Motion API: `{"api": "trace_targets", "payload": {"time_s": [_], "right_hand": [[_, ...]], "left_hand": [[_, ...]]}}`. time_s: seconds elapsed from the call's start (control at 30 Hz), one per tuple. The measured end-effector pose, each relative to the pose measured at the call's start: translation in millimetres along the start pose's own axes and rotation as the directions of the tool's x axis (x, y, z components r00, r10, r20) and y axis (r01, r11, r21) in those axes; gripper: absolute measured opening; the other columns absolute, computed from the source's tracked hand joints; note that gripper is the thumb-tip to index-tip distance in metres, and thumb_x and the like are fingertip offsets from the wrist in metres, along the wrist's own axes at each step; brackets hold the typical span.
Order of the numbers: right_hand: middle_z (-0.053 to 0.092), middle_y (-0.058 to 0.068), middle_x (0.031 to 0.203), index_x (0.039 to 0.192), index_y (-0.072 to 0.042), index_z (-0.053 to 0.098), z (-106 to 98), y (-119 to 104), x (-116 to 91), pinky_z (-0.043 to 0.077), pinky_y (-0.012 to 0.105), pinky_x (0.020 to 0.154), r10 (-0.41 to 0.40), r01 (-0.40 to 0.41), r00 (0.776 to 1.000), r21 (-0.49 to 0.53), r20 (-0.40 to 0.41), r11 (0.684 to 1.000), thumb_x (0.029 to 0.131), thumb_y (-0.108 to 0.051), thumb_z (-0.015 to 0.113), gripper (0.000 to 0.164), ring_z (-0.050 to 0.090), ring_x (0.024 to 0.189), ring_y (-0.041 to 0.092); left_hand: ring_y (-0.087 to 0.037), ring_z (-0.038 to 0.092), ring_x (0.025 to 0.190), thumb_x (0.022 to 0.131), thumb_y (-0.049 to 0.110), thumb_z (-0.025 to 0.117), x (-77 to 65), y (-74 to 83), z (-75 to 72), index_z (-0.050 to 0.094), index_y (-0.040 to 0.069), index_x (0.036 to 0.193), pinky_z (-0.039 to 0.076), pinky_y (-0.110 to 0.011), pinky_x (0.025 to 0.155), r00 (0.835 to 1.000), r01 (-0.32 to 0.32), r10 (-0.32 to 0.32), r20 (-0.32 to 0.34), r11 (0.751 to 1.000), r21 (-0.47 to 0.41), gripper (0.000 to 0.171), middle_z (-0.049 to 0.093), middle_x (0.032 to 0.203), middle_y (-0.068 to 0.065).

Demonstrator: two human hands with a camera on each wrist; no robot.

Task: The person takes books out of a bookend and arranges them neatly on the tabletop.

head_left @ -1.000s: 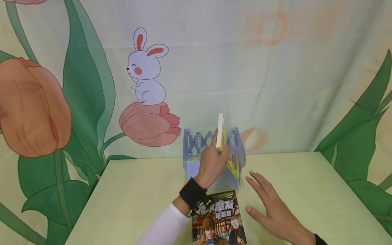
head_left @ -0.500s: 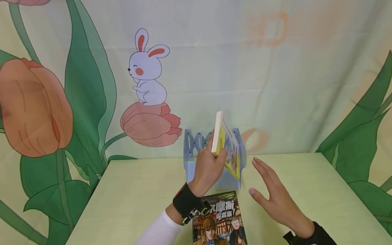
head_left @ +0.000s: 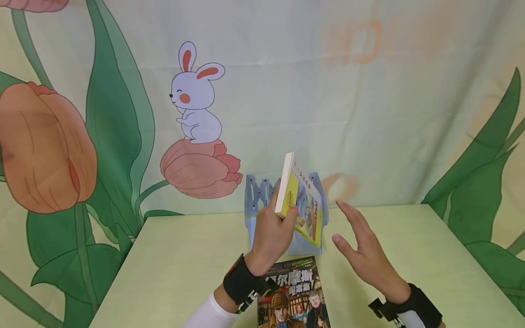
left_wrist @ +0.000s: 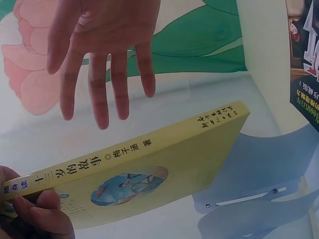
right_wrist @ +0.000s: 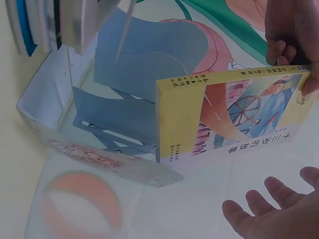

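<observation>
My left hand (head_left: 272, 234) grips a yellow-edged paperback book (head_left: 301, 200) by one end, thumb on the front cover. The book is tilted over a light blue expandable book rack (head_left: 256, 193). In the right wrist view its cover (right_wrist: 244, 112) shows a wheel and a road, and the far end overlaps the rack's dividers (right_wrist: 119, 117). My right hand (head_left: 369, 253) hangs to the right of the book, fingers spread and holding nothing. The left wrist view shows the book's printed spine (left_wrist: 124, 149), with the right hand (left_wrist: 107, 25) beyond it.
A dark comic-style book (head_left: 293, 296) lies on the pale green table (head_left: 184, 264) in front of the rack. Several book edges (right_wrist: 55, 22) appear at the upper left of the right wrist view. A printed curtain (head_left: 262, 91) hangs behind the table.
My left hand has drawn the book back toward me and leftward, turning its front cover more into view. The right hand has risen slightly, still spread.
</observation>
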State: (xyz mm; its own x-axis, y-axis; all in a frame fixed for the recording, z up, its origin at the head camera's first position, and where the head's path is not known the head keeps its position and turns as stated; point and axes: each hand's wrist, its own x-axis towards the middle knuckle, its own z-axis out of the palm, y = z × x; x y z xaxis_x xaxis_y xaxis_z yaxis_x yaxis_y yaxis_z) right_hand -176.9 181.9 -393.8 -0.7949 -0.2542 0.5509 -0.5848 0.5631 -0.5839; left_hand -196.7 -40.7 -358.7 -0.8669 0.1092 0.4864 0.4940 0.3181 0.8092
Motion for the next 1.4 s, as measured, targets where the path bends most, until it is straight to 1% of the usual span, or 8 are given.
{"api": "trace_targets", "payload": {"time_s": [0.23, 0.33, 0.43, 0.5, 0.57, 0.67, 1.2, 1.4], "right_hand": [[0.030, 0.005, 0.160, 0.157, -0.026, 0.023, 4, -6, 8, 0.031, 0.070, 0.104, -0.009, 0.009, 1.000, 0.036, -0.004, 0.999, 0.095, -0.013, 0.061, 0.074, 0.033, 0.144, 0.036], [0.029, 0.006, 0.160, 0.158, -0.025, 0.022, 4, -8, 11, 0.031, 0.070, 0.105, -0.023, 0.023, 1.000, 0.038, -0.002, 0.999, 0.095, -0.012, 0.062, 0.075, 0.032, 0.144, 0.037], [0.028, 0.007, 0.160, 0.158, -0.024, 0.022, 4, -10, 14, 0.030, 0.069, 0.107, -0.036, 0.036, 0.999, 0.030, -0.003, 0.999, 0.094, -0.012, 0.062, 0.077, 0.031, 0.145, 0.036], [0.027, 0.008, 0.160, 0.158, -0.023, 0.022, 3, -9, 14, 0.030, 0.069, 0.107, -0.040, 0.040, 0.999, 0.022, -0.006, 0.999, 0.094, -0.012, 0.063, 0.077, 0.030, 0.145, 0.036], [0.028, 0.008, 0.160, 0.158, -0.022, 0.023, 2, -9, 14, 0.030, 0.069, 0.106, -0.043, 0.043, 0.999, 0.014, -0.014, 0.999, 0.093, -0.011, 0.063, 0.077, 0.029, 0.145, 0.035], [0.027, 0.008, 0.161, 0.157, -0.021, 0.024, 2, -8, 14, 0.030, 0.068, 0.107, -0.048, 0.048, 0.999, 0.013, -0.019, 0.999, 0.093, -0.011, 0.063, 0.076, 0.028, 0.146, 0.034], [0.020, 0.006, 0.163, 0.158, -0.021, 0.024, 2, -11, 20, 0.029, 0.071, 0.105, -0.072, 0.072, 0.997, 0.001, -0.021, 0.997, 0.094, -0.009, 0.062, 0.075, 0.024, 0.148, 0.035], [0.021, 0.006, 0.163, 0.157, -0.020, 0.025, 3, -11, 24, 0.027, 0.073, 0.105, -0.080, 0.080, 0.997, 0.008, -0.016, 0.997, 0.096, -0.010, 0.059, 0.071, 0.024, 0.148, 0.036]], "left_hand": [[-0.012, 0.021, 0.033, 0.101, 0.018, 0.047, -6.9, 0.0, -4.5, 0.014, 0.044, 0.154, 0.021, -0.020, 0.035, 1.000, -0.009, 0.009, -0.009, 1.000, -0.028, 0.068, 0.066, 0.124, -0.020], [-0.011, 0.022, 0.033, 0.102, 0.018, 0.047, -10.2, 1.6, -5.8, 0.014, 0.044, 0.154, 0.021, -0.020, 0.036, 1.000, -0.007, 0.007, -0.012, 1.000, -0.029, 0.067, 0.064, 0.128, -0.019], [-0.012, 0.021, 0.034, 0.102, 0.018, 0.047, -14.4, 3.7, -8.1, 0.014, 0.043, 0.155, 0.021, -0.019, 0.038, 1.000, -0.020, 0.020, -0.007, 0.999, -0.033, 0.066, 0.069, 0.110, -0.019], [-0.011, 0.020, 0.035, 0.102, 0.018, 0.048, -17.8, 5.1, -10.2, 0.016, 0.041, 0.155, 0.020, -0.019, 0.039, 0.999, -0.034, 0.033, -0.005, 0.999, -0.038, 0.066, 0.069, 0.113, -0.019], [-0.008, 0.018, 0.035, 0.102, 0.016, 0.048, -21.4, 5.5, -12.3, 0.018, 0.039, 0.155, 0.019, -0.018, 0.040, 0.998, -0.057, 0.057, -0.004, 0.998, -0.038, 0.066, 0.069, 0.114, -0.019], [-0.002, 0.016, 0.036, 0.101, 0.014, 0.049, -26.5, 4.9, -14.9, 0.021, 0.035, 0.156, 0.018, -0.018, 0.040, 0.995, -0.097, 0.097, -0.010, 0.995, -0.032, 0.065, 0.062, 0.133, -0.018], [0.007, 0.020, 0.039, 0.096, 0.001, 0.048, -41.3, -2.6, -20.8, 0.023, 0.018, 0.158, 0.018, -0.011, 0.042, 0.949, -0.316, 0.315, -0.014, 0.947, -0.061, 0.068, 0.065, 0.126, -0.024], [-0.001, 0.050, 0.046, 0.094, -0.002, 0.048, -45.0, -1.9, -25.2, 0.024, 0.010, 0.157, 0.021, -0.012, 0.041, 0.921, -0.388, 0.389, -0.008, 0.919, -0.070, 0.068, 0.062, 0.129, -0.026]]}}
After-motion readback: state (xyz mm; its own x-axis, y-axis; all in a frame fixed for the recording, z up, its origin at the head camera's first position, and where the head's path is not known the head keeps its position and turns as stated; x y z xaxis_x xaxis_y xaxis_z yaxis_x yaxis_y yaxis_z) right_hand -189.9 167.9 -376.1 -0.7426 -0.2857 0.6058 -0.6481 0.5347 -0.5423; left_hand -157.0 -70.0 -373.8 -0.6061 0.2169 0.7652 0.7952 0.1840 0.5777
